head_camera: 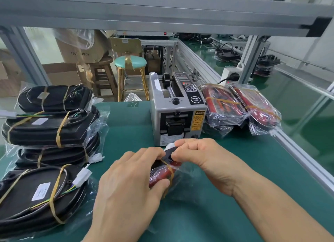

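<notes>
While both hands work at the near centre of the bench, the red-and-black bagged part (160,173) lies between them on the green mat (235,214), just in front of the tape dispenser (178,115).

The part is rounded and glossy. It sits inside a clear, crinkled plastic bag, and a flat tan rubber band (169,169) is stretched across it. A small white plastic connector (169,145) shows at its far end.

The left hand (130,184) is curled over the near portion of the part, with the thumb pressed on the red surface and the fingers wrapped across the top. The right hand (204,160) has its fingers bent tightly and pinches the far, black end of the part beside the connector. How much of the part rests on the mat is hidden by the hands.

The dispenser is a boxy grey metal unit with a black front slot, a round knob and a yellow warning label.

To the left lies a stack of black bagged assemblies (48,128). These are flat oval shapes, banded with tan rubber and carrying white labels.

To the right of the dispenser, touching one another, lie two red bagged parts (240,106) of similar form.

The mat is matte and smooth, and it is edged with ribbed aluminium rail (298,151).

Beyond the bench stand a round teal-cushioned stool (130,63) on brass-coloured legs and some cardboard boxes (79,48).
</notes>
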`<action>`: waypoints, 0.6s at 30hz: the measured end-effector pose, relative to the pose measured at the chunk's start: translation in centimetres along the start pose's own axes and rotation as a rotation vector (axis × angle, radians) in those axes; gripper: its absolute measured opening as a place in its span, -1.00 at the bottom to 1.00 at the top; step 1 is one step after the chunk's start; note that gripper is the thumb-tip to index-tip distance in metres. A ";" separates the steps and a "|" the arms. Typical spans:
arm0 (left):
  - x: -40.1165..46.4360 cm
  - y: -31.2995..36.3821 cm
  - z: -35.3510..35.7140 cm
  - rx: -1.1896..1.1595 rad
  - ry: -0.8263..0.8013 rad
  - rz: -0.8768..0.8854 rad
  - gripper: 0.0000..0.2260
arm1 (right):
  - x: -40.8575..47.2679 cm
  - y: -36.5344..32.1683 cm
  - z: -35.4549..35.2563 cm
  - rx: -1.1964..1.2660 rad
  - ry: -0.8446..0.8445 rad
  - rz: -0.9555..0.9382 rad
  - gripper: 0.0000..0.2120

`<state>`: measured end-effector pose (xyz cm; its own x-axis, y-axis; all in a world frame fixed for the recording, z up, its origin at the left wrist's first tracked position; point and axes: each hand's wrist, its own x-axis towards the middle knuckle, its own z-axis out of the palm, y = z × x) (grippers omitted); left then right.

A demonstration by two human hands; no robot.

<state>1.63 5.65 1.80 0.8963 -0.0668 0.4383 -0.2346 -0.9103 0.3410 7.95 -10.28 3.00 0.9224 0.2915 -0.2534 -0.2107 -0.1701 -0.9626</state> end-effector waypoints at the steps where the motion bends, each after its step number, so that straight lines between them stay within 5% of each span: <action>1: 0.0 0.0 0.0 0.001 0.001 -0.002 -0.48 | 0.0 -0.1 0.0 0.005 -0.010 0.005 -0.79; 10: 0.0 0.0 0.1 -0.023 0.001 -0.009 -0.49 | 0.1 -0.2 0.1 0.054 -0.058 0.082 -0.93; 18: 0.2 0.1 0.0 -0.030 -0.015 0.026 -0.55 | 0.4 0.0 0.6 -0.054 0.001 -0.047 -0.89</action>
<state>1.75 5.54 1.96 0.8954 -0.0965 0.4346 -0.2688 -0.8954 0.3550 8.11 -9.56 2.87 0.9311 0.2998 -0.2076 -0.1490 -0.2068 -0.9670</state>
